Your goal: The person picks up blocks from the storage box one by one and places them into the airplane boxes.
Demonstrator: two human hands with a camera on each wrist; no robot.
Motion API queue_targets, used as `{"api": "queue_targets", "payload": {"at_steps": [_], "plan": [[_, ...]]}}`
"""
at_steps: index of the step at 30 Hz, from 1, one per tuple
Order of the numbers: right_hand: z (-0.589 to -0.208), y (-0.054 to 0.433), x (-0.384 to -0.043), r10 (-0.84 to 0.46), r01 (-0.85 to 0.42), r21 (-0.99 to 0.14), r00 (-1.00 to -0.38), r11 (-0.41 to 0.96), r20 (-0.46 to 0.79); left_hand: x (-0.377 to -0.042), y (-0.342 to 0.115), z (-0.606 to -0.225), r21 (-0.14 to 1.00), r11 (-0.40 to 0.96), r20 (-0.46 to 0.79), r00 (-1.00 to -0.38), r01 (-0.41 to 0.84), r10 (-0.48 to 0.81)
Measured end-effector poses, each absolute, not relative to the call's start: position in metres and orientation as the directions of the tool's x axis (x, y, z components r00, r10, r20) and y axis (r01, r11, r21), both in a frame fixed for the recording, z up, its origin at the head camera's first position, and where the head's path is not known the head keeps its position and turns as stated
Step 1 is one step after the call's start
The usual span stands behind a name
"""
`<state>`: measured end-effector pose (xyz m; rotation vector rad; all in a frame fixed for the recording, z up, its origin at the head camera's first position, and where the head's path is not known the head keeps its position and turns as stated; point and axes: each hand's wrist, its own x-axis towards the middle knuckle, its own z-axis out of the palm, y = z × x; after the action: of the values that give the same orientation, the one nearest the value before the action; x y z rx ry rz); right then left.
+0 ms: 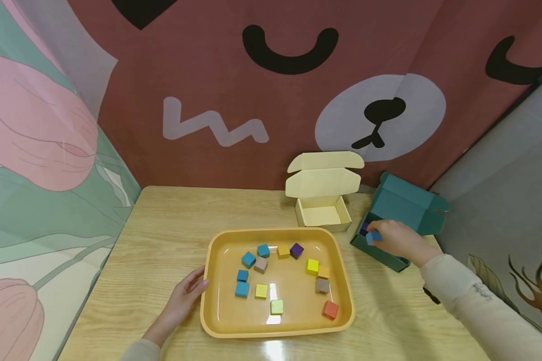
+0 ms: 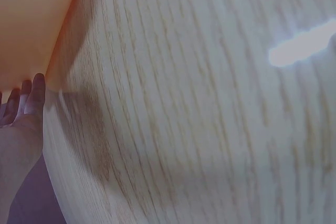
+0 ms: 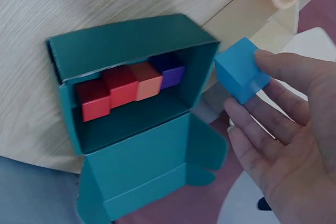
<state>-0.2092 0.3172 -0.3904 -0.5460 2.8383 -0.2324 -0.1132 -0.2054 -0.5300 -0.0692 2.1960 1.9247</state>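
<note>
A blue cube (image 3: pixel 242 70) is pinched between the thumb and fingers of my right hand (image 1: pixel 398 239). It hangs above one end of the dark green box (image 1: pixel 379 255), whose lid stands open. Inside that box, the right wrist view shows two red cubes, an orange cube (image 3: pixel 145 81) and a purple cube (image 3: pixel 167 71) in a row. My left hand (image 1: pixel 185 295) rests against the left side of the orange-yellow tray (image 1: pixel 277 331), its fingers touching the outer wall. Several cubes lie scattered in the tray, among them a red cube (image 1: pixel 330 310) and a purple cube (image 1: pixel 296 250).
Behind the tray a small cream box (image 1: pixel 323 215) stands with its lid up and no cubes visible inside. The wooden table (image 1: pixel 162 225) ends at a printed curtain (image 1: pixel 208 165) at the back. A grey curtain (image 1: pixel 501 165) hangs on the right, close to the green box.
</note>
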Motion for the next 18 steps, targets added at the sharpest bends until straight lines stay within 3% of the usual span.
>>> {"api": "queue_targets", "payload": {"at_steps": [18], "plan": [[-0.416,0.340,-0.239,-0.284,-0.233,-0.197,-0.914,0.952,-0.290,-0.113,-0.206,-0.528,0.975,0.133,-0.196,-0.972,-0.179,0.130]]}}
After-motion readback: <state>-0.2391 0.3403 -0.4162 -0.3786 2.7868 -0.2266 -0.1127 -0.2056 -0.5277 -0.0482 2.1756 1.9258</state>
